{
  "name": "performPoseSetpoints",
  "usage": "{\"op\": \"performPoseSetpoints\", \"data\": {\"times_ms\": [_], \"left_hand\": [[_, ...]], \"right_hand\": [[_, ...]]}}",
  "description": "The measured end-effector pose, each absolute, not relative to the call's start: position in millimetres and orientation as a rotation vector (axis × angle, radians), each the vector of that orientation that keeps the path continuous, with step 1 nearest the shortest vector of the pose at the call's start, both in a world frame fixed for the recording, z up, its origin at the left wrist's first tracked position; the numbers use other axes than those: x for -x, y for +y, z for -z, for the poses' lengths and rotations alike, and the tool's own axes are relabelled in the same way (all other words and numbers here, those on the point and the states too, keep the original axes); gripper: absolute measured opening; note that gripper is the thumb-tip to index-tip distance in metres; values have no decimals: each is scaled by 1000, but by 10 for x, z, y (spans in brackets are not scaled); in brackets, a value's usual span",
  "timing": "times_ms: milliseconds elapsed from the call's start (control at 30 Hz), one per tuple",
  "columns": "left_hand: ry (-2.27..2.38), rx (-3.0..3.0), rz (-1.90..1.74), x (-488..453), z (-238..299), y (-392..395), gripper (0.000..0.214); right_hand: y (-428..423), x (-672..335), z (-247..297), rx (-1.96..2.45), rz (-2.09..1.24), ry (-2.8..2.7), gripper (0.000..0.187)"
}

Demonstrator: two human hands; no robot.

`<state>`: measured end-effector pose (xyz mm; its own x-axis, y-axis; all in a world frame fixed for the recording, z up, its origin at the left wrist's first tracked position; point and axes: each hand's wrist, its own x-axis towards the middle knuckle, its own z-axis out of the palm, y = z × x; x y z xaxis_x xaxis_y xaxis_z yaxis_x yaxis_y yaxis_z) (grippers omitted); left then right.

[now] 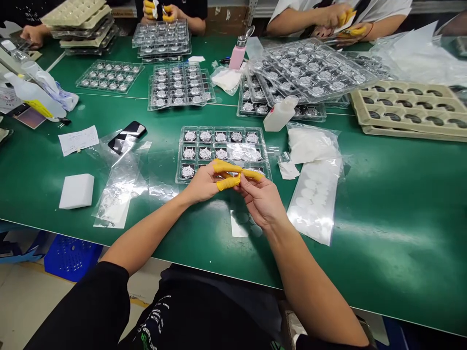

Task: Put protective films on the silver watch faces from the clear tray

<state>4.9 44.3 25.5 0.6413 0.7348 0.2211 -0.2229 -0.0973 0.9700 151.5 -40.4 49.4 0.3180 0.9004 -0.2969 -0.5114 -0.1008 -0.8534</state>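
My left hand [206, 181] and my right hand [260, 197] meet above the green table [383, 233], fingertips together, with yellow finger cots [229, 183] on several fingers. The fingers of both are pinched close; whether anything small sits between them is hidden. Just beyond my hands lies a clear plastic tray [223, 145] with round silver watch parts in its pockets. A clear plastic bag [314, 199] of white round pads lies right of my right hand.
More clear trays [180, 85] and beige trays [408, 104] cover the far table. A white bottle [279, 114], a pink bottle [238, 54], a black phone [127, 136], a white foam block [77, 190] and loose plastic film [120, 189] lie around. Other people's hands [160, 12] work opposite.
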Motion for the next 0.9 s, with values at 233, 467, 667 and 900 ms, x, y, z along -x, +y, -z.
{"op": "performPoseSetpoints", "data": {"times_ms": [233, 467, 667, 900], "left_hand": [[424, -1534, -925, -62, -242, 416, 32], [395, -1779, -1025, -25, -286, 408, 22], [380, -2018, -1110, -5, -209, 437, 17], [331, -2055, -973, 17, -202, 448, 20]], "right_hand": [[-431, -1527, -535, 1164, -1202, -543, 36], [-428, -1581, -522, 1111, -1305, -563, 43], [-438, -1548, -521, 1113, -1352, -495, 53], [-479, -1516, -541, 1177, -1509, -460, 64]]}}
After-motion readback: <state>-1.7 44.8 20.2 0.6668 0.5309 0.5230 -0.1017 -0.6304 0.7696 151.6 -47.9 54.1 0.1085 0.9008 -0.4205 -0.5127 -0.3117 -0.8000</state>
